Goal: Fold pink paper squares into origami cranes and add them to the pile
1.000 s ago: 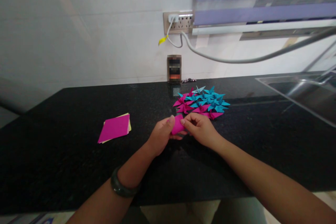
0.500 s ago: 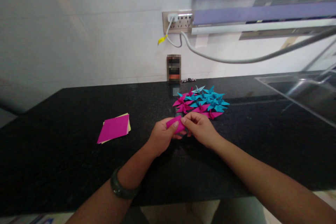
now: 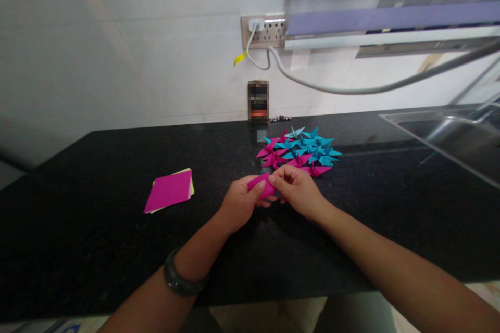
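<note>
A small piece of folded magenta origami paper [image 3: 261,186] is held up between both hands, above the black countertop. My left hand [image 3: 241,203] grips its left side, thumb on top and fingers underneath. At its right end, my right hand [image 3: 300,191] pinches the paper between thumb and forefinger. Just behind my hands lies a group of several folded paper cranes [image 3: 308,146] in blue, magenta and one pale blue. To the left rests a stack of square origami paper [image 3: 170,191], magenta on top with yellow and pale pink edges showing.
The dark countertop [image 3: 105,250] runs back to a tiled wall. A blurred-out phone-like object [image 3: 258,102] leans there, beside a small beaded string [image 3: 281,118]. A socket strip [image 3: 269,31] with a plugged-in white cable hangs above. A sink [image 3: 441,132] is at right.
Almost nothing differs. Both hands keep hold of the magenta paper in the same place, with only a very slight shift of the right fingers.
</note>
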A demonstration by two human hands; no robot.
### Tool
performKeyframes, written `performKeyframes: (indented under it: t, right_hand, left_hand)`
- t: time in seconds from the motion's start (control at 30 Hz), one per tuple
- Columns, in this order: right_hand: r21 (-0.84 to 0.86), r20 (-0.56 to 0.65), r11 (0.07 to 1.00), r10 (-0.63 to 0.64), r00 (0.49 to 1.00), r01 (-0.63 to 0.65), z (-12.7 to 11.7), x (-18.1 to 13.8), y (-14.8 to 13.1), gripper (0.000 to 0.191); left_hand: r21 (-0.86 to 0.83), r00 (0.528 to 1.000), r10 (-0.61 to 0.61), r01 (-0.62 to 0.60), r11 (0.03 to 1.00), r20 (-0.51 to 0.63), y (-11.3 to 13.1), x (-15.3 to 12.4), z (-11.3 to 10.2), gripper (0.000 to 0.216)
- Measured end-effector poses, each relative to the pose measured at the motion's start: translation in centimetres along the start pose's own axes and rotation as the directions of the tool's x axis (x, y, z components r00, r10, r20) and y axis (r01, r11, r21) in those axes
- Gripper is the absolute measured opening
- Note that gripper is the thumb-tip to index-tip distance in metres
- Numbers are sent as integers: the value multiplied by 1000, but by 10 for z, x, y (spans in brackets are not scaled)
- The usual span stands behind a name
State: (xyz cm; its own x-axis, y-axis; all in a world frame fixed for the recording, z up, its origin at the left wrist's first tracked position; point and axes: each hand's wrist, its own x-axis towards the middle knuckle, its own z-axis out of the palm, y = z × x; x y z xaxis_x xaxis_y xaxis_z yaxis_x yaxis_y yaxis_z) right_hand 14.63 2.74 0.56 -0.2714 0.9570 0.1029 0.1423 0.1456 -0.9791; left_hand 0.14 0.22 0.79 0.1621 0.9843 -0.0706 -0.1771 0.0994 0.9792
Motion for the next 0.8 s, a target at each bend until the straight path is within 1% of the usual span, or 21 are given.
performKeyframes:
  t: [0.13, 0.27, 0.33, 0.43, 0.47, 0.53, 0.6, 0.73, 0.8]
  right_hand:
    - [61, -10, 997, 51, 999, -50, 0, -1, -4, 21]
    - [-8, -28, 1000, 27, 999, -27, -2, -1, -6, 18]
    - [-54, -36, 999, -3, 999, 1, -4, 0, -6, 15]
    - [-142, -7, 989, -54, 999, 52, -7, 0, -5, 13]
    - [-176, 10, 982, -71, 997, 72, -8, 0, -4, 13]
    - [-226, 40, 969, -96, 995, 102, -9, -1, -5, 14]
    - [-218, 58, 970, -96, 994, 107, -9, -1, -7, 14]
    - [-135, 55, 987, -79, 995, 86, -10, -1, -10, 21]
    - [-158, 71, 982, -96, 993, 106, -12, -1, -11, 26]
  left_hand:
    - [9, 1000, 1, -1, 1000, 10, -1, 0, -1, 33]
    - [62, 999, -10, 8, 998, 41, -3, 2, -4, 34]
    - [184, 999, 19, -26, 983, 42, -4, 3, -6, 31]
    - [427, 991, 131, -129, 895, 26, -5, 5, -10, 23]
    - [479, 987, 156, -150, 865, 27, -5, 6, -12, 22]
    - [530, 982, 186, -172, 830, 29, -5, 6, -14, 19]
    - [537, 976, 216, -190, 822, 15, -4, 5, -14, 18]
    - [462, 964, 247, -174, 869, -102, 0, 6, -15, 17]
    - [421, 958, 245, -163, 892, -150, 1, 6, -14, 16]
